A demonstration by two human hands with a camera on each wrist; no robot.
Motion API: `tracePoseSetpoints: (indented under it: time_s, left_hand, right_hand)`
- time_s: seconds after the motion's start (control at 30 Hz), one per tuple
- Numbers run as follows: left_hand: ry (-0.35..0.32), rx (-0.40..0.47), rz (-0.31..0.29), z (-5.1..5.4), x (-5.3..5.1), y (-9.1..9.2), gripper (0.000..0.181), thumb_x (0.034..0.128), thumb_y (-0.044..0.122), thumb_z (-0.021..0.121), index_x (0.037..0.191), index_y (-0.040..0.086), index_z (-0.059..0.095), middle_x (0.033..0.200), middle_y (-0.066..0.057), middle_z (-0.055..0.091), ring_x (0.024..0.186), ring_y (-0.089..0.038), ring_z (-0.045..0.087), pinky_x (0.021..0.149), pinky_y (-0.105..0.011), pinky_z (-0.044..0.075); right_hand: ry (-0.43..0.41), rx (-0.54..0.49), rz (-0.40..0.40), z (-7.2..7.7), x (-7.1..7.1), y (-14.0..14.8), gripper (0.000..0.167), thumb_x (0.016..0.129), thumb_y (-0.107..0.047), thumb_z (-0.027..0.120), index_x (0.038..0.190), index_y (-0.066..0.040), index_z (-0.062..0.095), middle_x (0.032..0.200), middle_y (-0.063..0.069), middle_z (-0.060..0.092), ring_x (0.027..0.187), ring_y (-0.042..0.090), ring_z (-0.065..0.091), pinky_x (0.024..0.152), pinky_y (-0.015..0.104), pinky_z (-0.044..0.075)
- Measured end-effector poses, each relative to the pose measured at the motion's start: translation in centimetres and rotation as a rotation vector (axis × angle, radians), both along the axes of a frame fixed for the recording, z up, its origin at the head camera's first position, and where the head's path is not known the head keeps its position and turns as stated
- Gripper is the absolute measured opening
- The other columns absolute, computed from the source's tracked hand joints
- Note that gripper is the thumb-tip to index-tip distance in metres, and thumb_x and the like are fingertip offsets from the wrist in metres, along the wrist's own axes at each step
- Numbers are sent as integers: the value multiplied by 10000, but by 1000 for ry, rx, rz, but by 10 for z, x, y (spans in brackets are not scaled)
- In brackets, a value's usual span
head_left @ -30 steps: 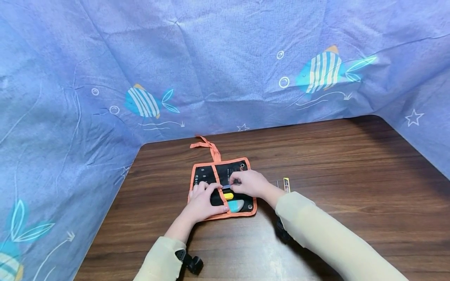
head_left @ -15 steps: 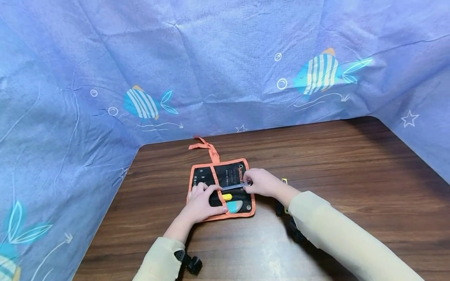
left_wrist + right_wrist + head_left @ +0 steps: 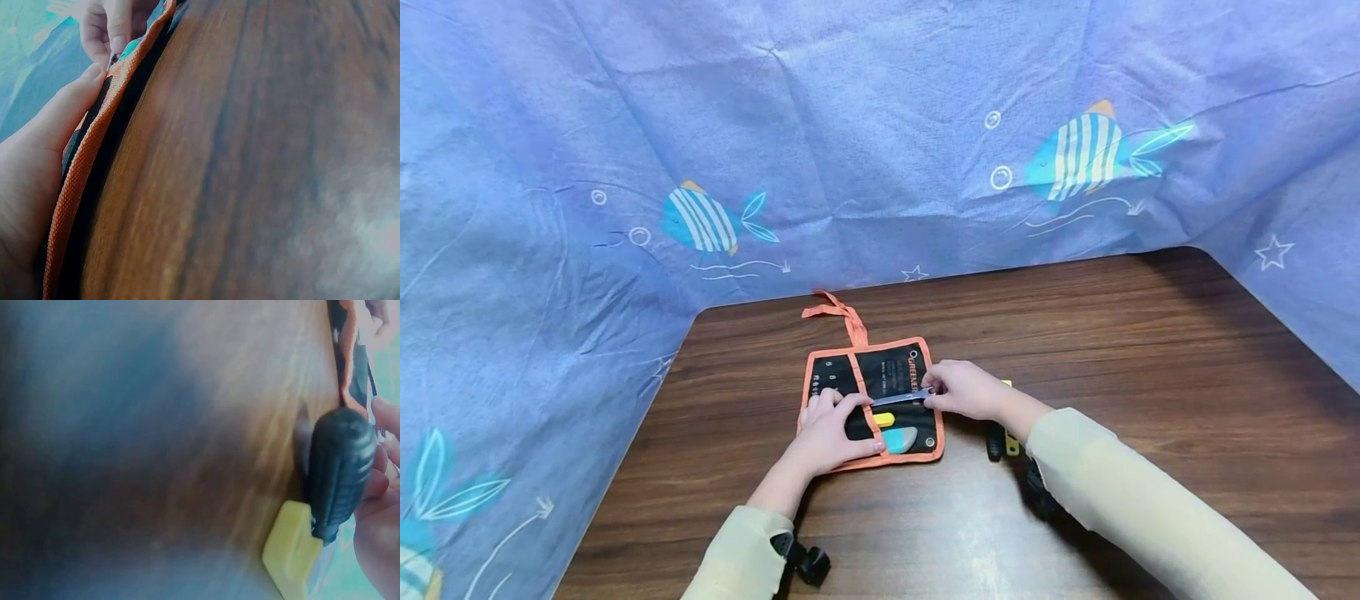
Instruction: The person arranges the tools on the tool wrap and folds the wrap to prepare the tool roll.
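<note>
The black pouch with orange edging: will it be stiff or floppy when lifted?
The pouch would probably flop, since its orange edging bends in the left wrist view. The loose ties would likely dangle. The teal-grey piece sticks out of its pocket, so it might slide out if tilted.

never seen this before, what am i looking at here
No machine here: these are a person's two bare hands. The wide picture is from a head camera; the close ones from a camera on each wrist. On the wooden table lies a black pouch with orange edging. The left hand rests on it; the right hand pinches a silver tool reaching to the pouch's orange band. A yellow piece and a teal-grey piece stick out beside it. Near the right wrist lie a black handle and a yellow object.
</note>
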State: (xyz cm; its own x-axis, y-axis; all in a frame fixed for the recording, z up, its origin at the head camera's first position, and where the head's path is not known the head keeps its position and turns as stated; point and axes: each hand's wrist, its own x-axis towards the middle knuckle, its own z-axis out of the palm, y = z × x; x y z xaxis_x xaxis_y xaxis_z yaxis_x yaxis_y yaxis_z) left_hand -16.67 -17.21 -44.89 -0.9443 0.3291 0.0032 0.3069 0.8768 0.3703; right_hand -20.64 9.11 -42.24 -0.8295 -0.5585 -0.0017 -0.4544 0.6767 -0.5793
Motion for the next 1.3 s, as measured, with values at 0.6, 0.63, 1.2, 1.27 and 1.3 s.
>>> tracePoseSetpoints:
  time_s: [0.6, 0.63, 1.2, 1.27, 1.3]
  left_hand:
    - [10, 20, -4, 1, 0, 2, 701, 666, 714, 657, 1254, 348, 549, 999, 18, 410, 936, -206, 346, 805, -426, 292]
    - [12, 21, -6, 1, 0, 2, 704, 666, 716, 655, 1257, 349, 547, 1002, 18, 410, 939, -205, 345, 805, -424, 292]
    - [26, 26, 5, -1, 2, 1, 723, 659, 741, 635, 1262, 350, 546, 1050, -3, 419, 960, -218, 338, 807, -417, 286]
    - [36, 26, 7, -1, 2, 0, 715, 665, 729, 641, 1259, 342, 550, 1062, -11, 424, 972, -221, 341, 816, -424, 287]
    - [41, 28, 7, -1, 2, 0, 714, 667, 724, 644, 1260, 337, 552, 1067, -15, 425, 977, -223, 342, 820, -428, 288]
  right_hand:
    - [8, 51, -16, -2, -2, -12, 213, 869, -257, 679, 961, -82, 598, 840, -18, 572, 766, 104, 536, 726, 325, 454]
    - [14, 51, -14, -1, -3, -13, 210, 868, -256, 680, 953, -83, 596, 833, -18, 567, 758, 105, 530, 720, 323, 451]
    - [-19, 80, -15, -4, -7, -39, 190, 877, -258, 669, 947, -97, 598, 807, -32, 539, 727, 101, 497, 698, 311, 433]
    - [-21, 82, -10, -4, -6, -42, 185, 880, -255, 666, 945, -96, 597, 807, -32, 538, 721, 104, 493, 692, 310, 430]
    - [-23, 83, -6, -4, -6, -44, 184, 882, -253, 664, 944, -94, 596, 806, -30, 537, 717, 107, 491, 688, 309, 428]
